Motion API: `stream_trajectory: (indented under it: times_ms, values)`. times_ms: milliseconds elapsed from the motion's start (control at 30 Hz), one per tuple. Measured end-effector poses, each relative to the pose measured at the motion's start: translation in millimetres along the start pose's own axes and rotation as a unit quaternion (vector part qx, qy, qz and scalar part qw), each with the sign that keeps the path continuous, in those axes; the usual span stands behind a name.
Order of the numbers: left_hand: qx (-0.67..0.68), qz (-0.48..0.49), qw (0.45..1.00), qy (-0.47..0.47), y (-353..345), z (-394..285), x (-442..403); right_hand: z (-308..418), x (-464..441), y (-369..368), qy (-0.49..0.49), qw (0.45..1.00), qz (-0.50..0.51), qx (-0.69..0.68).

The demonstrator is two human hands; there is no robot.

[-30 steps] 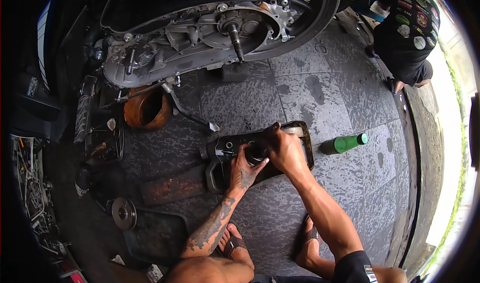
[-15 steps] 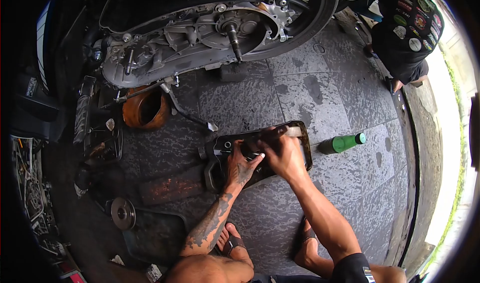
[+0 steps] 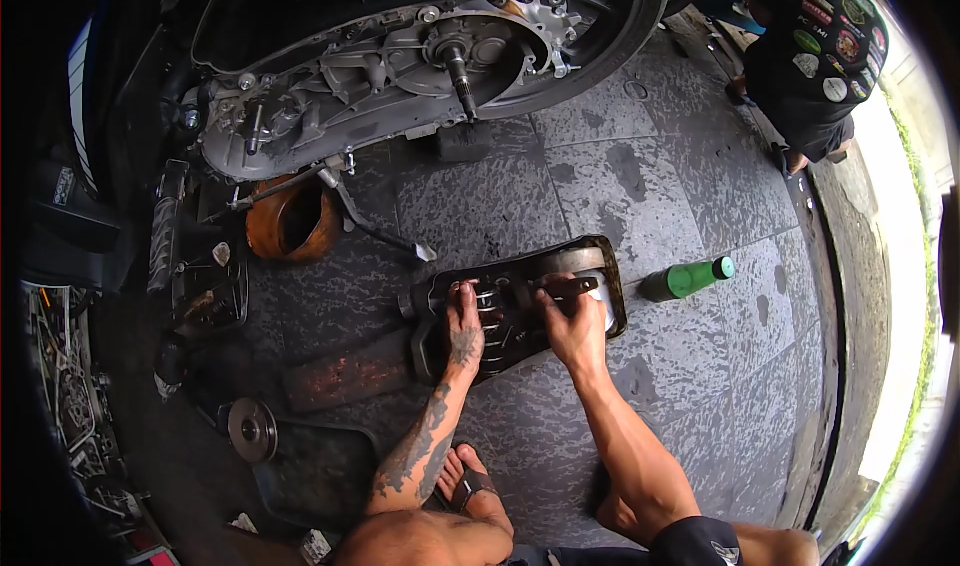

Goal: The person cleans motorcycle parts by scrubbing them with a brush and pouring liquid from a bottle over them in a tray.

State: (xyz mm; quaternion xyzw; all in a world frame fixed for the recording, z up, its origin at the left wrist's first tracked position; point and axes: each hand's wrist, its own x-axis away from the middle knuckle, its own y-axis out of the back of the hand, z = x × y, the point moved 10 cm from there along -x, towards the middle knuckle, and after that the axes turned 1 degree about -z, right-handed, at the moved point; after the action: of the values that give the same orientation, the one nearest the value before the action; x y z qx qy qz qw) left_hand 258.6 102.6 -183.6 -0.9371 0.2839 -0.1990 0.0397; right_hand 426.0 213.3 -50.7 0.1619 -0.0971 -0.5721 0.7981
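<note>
A dark cut-open plastic jerrycan (image 3: 428, 358) lies on the floor in front of me, used as a tray with parts inside. My left hand (image 3: 464, 331) is over its left half, fingers closed together at the edge of a metal coil spring (image 3: 490, 318). My right hand (image 3: 577, 328) is over the right half, closed round a short, dark-handled tool (image 3: 573, 286) whose working end is hard to make out. Just beyond that hand, a round metal part (image 3: 573, 259) sits at the can's far right. Some of the contents are hidden by my hands.
Ahead stands a scooter with its engine casing (image 3: 370, 96) exposed. A green bottle (image 3: 690, 280) lies to the right, an orange pot-like part (image 3: 292, 224) at left. A metal disc (image 3: 252, 429) rests by a dark tray (image 3: 315, 471). Another person (image 3: 810, 66) is at upper right.
My hands have moved apart: the left went slightly left, the right lower. The coil spring and round metal part show more clearly, and the right hand's tool is less blurred.
</note>
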Motion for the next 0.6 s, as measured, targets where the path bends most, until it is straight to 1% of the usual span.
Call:
stream_trajectory:
  times_ms: [33, 67, 100, 167, 200, 233, 300, 367, 400, 433, 467, 500, 533, 567, 600]
  values:
    - [0.019, 0.043, 0.999, -0.008, -3.9, -8.4, 2.2, 3.8, -0.5, 2.8, 0.021, 0.999, 0.001, 0.039]
    - [0.041, 0.088, 0.995, -0.021, -11.1, -19.2, 0.1, 9.7, -1.9, 6.6, 0.038, 0.999, -0.016, 0.02]
    - [0.041, 0.086, 0.995, -0.023, -9.0, -19.2, -5.0, 15.3, -1.4, 5.6, 0.04, 0.999, -0.014, 0.019]
    - [0.027, 0.049, 0.997, 0.048, -0.3, 0.8, -13.5, 19.2, 6.3, 4.0, -0.028, 0.995, -0.004, -0.098]
    - [0.062, 0.048, 0.995, 0.062, -2.1, 3.4, -15.4, 25.2, 6.6, -3.1, -0.021, 0.998, 0.033, -0.051]
    - [0.063, 0.053, 0.995, 0.06, -2.9, 4.0, -14.2, 15.7, 3.1, -8.7, 0.016, 0.999, 0.036, -0.033]
    - [0.058, 0.072, 0.991, 0.098, -10.8, -11.6, 2.4, 7.0, -6.3, -6.3, 0.036, 0.997, 0.031, 0.058]
    - [0.068, 0.074, 0.99, 0.1, -6.9, 1.5, -3.1, 22.7, -3.2, 6.3, 0.025, 1.0, 0.004, -0.008]
    - [0.038, 0.054, 0.993, 0.096, 3.1, 14.0, -10.2, 30.4, 1.6, 6.7, 0.001, 1.0, 0.016, -0.014]
    - [0.008, 0.04, 0.995, 0.088, 8.9, 23.9, -17.3, 32.5, 6.8, -1.3, 0.001, 0.998, 0.037, -0.059]
    - [0.052, 0.039, 0.99, 0.122, -3.0, 1.4, -1.6, 23.6, 7.8, -8.5, 0.02, 0.999, 0.043, -0.022]
    - [0.053, 0.044, 0.99, 0.119, -7.7, -0.5, -1.4, 23.9, 5.2, -14.0, 0.04, 0.998, 0.049, 0.013]
    - [0.036, 0.06, 0.993, 0.093, -10.7, -5.9, -0.1, 21.1, 0.4, -13.3, 0.047, 0.99, 0.073, 0.107]
    - [0.016, 0.075, 0.995, 0.067, -13.5, -14.5, 0.8, 26.0, 0.4, -9.6, 0.048, 0.991, 0.072, 0.105]
    - [0.045, 0.079, 0.995, 0.033, -16.7, -24.2, -0.9, 29.5, 0.9, -4.2, 0.041, 0.996, 0.056, 0.057]
